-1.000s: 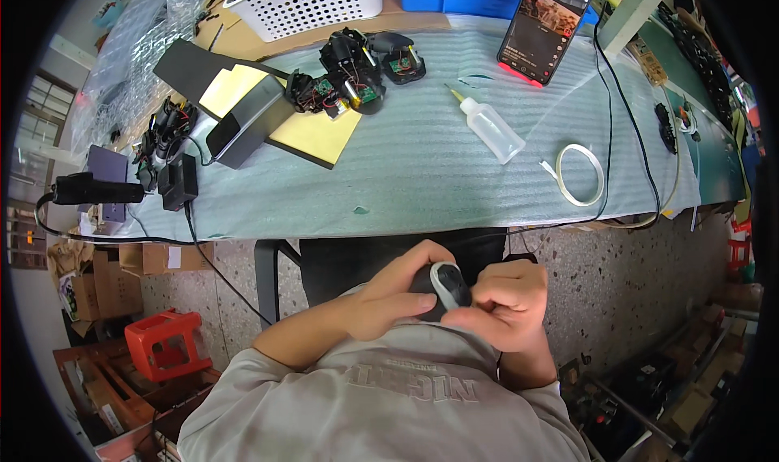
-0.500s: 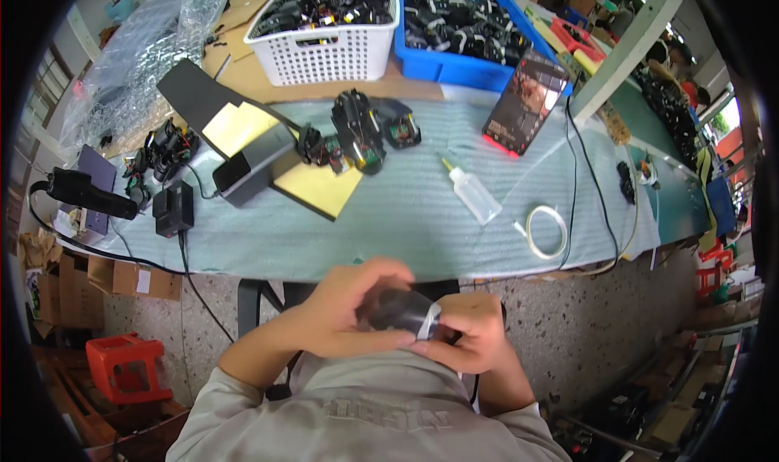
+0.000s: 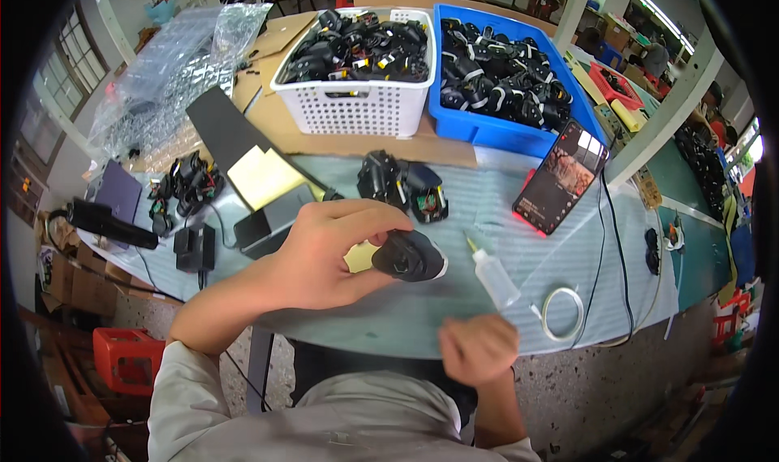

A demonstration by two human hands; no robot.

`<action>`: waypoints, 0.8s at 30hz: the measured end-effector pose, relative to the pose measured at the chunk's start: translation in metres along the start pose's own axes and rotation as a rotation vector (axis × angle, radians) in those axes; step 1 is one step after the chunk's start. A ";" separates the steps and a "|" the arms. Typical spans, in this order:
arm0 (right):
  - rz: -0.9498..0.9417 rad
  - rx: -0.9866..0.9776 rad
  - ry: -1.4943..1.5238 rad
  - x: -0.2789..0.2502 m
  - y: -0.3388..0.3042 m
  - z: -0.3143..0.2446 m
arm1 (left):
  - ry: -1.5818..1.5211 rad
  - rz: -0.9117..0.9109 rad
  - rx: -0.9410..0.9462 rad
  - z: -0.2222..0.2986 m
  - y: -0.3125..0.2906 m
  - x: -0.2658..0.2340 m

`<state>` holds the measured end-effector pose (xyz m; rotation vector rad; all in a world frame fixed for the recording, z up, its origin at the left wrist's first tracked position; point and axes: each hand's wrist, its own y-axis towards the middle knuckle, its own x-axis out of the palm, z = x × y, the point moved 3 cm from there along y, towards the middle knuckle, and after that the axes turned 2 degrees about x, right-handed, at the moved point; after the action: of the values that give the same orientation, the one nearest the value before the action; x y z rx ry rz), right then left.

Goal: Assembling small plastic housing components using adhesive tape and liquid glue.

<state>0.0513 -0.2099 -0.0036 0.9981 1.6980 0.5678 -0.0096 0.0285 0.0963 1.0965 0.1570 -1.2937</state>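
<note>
Two bare hands are in view around the table [image 3: 381, 320], and the clear squeeze bottle [image 3: 496, 280] standing out on its pale covering serves as landmark. Left of the bottle, the left hand [image 3: 329, 257] grips a rounded black plastic housing [image 3: 408, 256] with a pale edge, thumb on the near side and fingers on the far side. Just on the person's side of the bottle, the right hand [image 3: 480, 348] is curled in, slightly blurred; whether anything is inside it I cannot tell. Right of the bottle lies a coiled white strip [image 3: 545, 316]; beyond it to the right leans a phone [image 3: 561, 182]. Farther off than the bottle, to its left, sit opened black units [image 3: 378, 178], then a white basket [image 3: 357, 111] of black parts; straight beyond it is a filled blue bin [image 3: 487, 133].
</note>
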 end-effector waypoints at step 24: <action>-0.288 0.246 0.151 0.002 0.010 0.013 | 0.801 -0.021 -0.214 -0.209 0.329 0.028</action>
<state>0.0663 -0.2041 -0.0012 0.8748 2.0393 0.2543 0.3661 0.1193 0.1529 1.3708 0.8830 -0.7682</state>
